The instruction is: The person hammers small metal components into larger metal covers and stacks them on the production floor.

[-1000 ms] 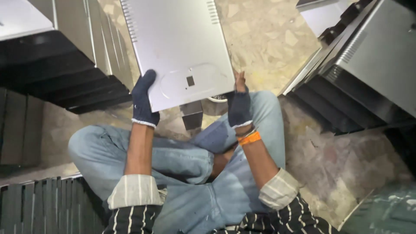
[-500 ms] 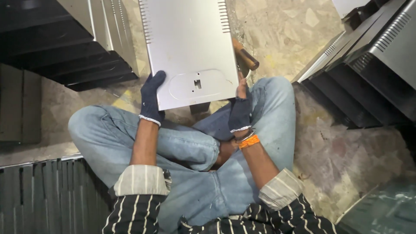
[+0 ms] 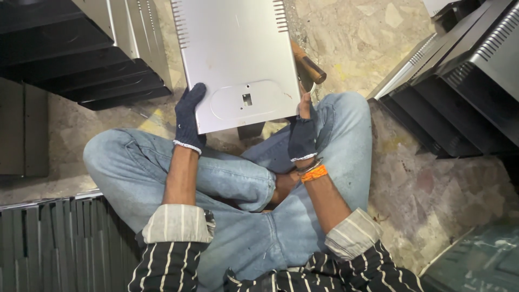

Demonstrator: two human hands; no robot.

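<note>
1. Crossed legs in jeans (image 3: 227, 184) are seen nearest, on the stone floor (image 3: 432, 184).
2. Left hand (image 3: 188, 116) and right hand (image 3: 303, 135), both gloved, are clamped on the near edge of the metal panel (image 3: 238, 59); grip pinching it.
3. Since a second ago the panel has been drawn closer and squared up; repositioning is judged under way.
4. Panel: pale grey, slotted along its sides, with an oval embossing and a small square cut-out.
5. A wooden handle (image 3: 308, 62) lies beyond its right edge.
</note>
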